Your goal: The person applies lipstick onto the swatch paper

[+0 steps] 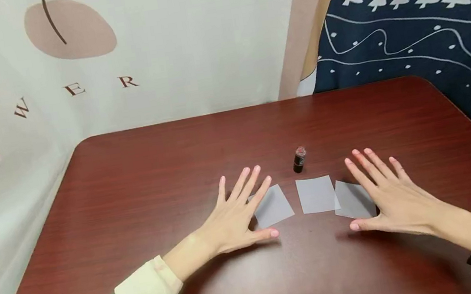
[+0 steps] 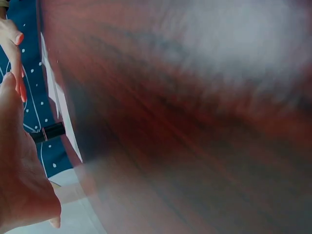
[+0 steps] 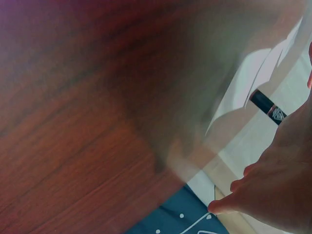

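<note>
In the head view my left hand (image 1: 238, 219) is held palm down with its fingers spread, over the left edge of a pale square of paper (image 1: 276, 205). My right hand (image 1: 401, 201), also spread, partly covers another square (image 1: 352, 203) lying in its shadow. Between them lies a middle square (image 1: 316, 195), its right edge meeting the right one. Just behind the squares stands a small dark lipstick-like tube (image 1: 299, 160) with a reddish, shiny top. Neither hand holds anything. Both wrist views show the tube (image 2: 52, 130) (image 3: 263, 102) beyond the hands.
The squares and tube lie on a reddish-brown wooden table (image 1: 152, 168) with rounded far corners. A white cloth (image 1: 203, 46) with printed letters hangs behind it. To the right hangs a navy cloth (image 1: 405, 32) with white trees.
</note>
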Demonstrator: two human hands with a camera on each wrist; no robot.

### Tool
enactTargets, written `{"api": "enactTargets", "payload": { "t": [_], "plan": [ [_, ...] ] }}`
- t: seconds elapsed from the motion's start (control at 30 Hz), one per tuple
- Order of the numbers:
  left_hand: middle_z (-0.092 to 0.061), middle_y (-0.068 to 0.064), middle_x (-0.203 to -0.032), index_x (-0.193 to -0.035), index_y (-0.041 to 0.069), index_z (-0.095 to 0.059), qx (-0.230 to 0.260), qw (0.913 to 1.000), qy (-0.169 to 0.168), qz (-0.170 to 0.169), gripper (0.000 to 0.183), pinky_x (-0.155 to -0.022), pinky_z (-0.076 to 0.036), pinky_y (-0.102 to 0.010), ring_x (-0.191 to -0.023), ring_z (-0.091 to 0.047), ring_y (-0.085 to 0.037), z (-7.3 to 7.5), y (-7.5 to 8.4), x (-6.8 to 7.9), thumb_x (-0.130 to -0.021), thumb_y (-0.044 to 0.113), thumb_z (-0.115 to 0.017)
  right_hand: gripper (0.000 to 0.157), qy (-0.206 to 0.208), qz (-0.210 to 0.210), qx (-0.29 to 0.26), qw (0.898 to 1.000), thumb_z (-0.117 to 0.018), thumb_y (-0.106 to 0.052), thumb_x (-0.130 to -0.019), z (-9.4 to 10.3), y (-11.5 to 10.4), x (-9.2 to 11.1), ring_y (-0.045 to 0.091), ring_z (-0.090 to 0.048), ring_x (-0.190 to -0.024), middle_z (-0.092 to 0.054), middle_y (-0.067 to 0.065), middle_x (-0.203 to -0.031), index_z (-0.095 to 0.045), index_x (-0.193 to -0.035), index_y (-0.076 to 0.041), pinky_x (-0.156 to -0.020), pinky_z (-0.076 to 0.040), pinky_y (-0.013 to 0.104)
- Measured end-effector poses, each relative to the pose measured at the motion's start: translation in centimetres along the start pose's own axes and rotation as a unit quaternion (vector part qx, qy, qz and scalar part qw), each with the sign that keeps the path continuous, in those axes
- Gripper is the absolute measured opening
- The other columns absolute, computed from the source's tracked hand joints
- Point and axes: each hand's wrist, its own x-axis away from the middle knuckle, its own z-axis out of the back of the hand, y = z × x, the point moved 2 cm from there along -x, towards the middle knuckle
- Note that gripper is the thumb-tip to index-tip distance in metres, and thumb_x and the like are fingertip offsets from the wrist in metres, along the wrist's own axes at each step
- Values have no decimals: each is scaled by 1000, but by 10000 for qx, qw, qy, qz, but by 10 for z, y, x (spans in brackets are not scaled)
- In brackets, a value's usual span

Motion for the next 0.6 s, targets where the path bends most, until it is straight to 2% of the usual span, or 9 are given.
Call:
{"api": "enactTargets", "payload": {
  "t": [0.13, 0.27, 0.37, 0.47, 0.6],
  "plan": [
    [16, 0, -153, -151, 18, -3, 198, 9997, -132, -23, 97, -101, -3, -65, -140, 10, -23, 8, -11, -6, -80, 78, -32, 115, -93, -172, 14, 9998, -63, -68, -70, 7, 0, -10, 31, 5, -140, 8, 5, -155, 2, -150, -16, -103, -2, 61],
    [20, 2, -152, -151, 20, 0, 244, 9991, -88, 336, 97, -100, 2, -65, -138, 16, -19, 26, -38, -5, -80, 77, -34, 115, -175, -61, -5, 9998, -60, -71, -71, 18, -3, -49, 28, 8, -140, 12, 3, -155, 3, -150, -15, -102, -5, 61],
    [20, 3, -152, -151, 20, 0, 165, 9974, 56, 703, 96, -100, 2, -65, -138, 17, -17, 36, -53, 2, -81, 75, -37, 116, -221, 181, -79, 9996, -57, -74, -71, 21, -6, -82, 25, 12, -139, 13, 2, -154, 2, -150, -14, -102, -6, 61],
    [20, 3, -152, -151, 19, -1, 184, 9964, 91, 826, 95, -100, 2, -64, -138, 17, -17, 40, -60, 6, -82, 74, -37, 117, -309, 243, -146, 9991, -55, -75, -70, 19, -8, -101, 24, 12, -139, 11, 2, -155, 4, -150, -14, -102, -6, 61],
    [21, 2, -152, -151, 18, 1, 251, 9958, 5, 881, 94, -100, 2, -65, -138, 18, -17, 38, -61, 5, -83, 74, -34, 117, -453, 184, -230, 9985, -55, -76, -70, 14, -6, -113, 25, 9, -140, 7, 5, -155, 4, -150, -14, -102, -8, 61]
  ]
}}
